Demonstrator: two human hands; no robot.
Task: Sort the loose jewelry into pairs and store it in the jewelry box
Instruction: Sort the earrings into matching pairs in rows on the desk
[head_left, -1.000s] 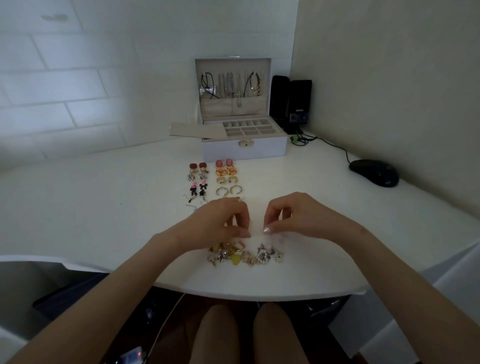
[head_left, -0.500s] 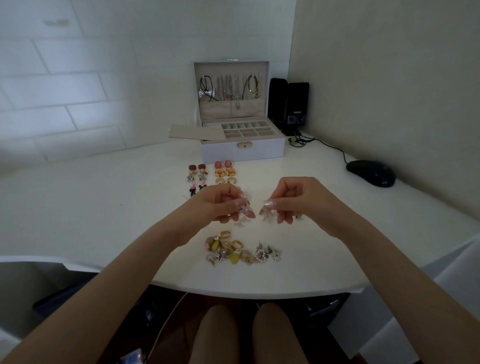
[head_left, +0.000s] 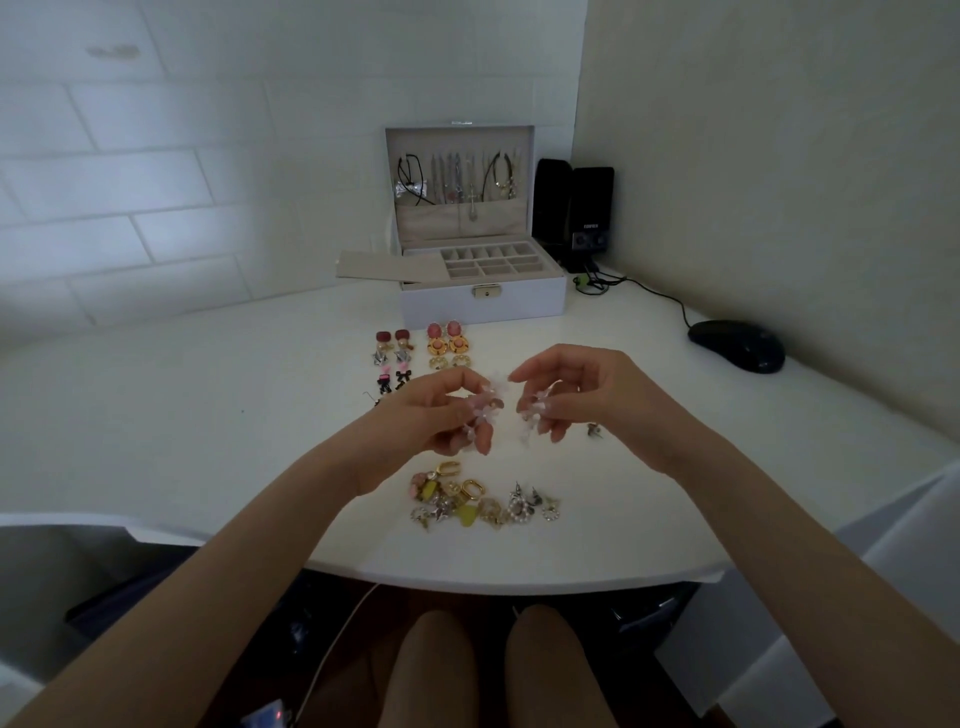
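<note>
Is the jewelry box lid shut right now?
No, the jewelry box is open: its lid stands upright with necklaces hanging inside it.

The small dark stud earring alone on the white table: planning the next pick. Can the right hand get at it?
Probably yes: the small dark stud earring lies beside the right hand, nothing between them. But that hand pinches a pale flower earring, so its grip is taken.

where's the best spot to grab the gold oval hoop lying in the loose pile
Probably its right rim, from above and the right: the gold oval hoop lies flat at the far edge of the loose pile, its open middle takes a fingertip, and other pieces crowd its left and near sides.
</note>
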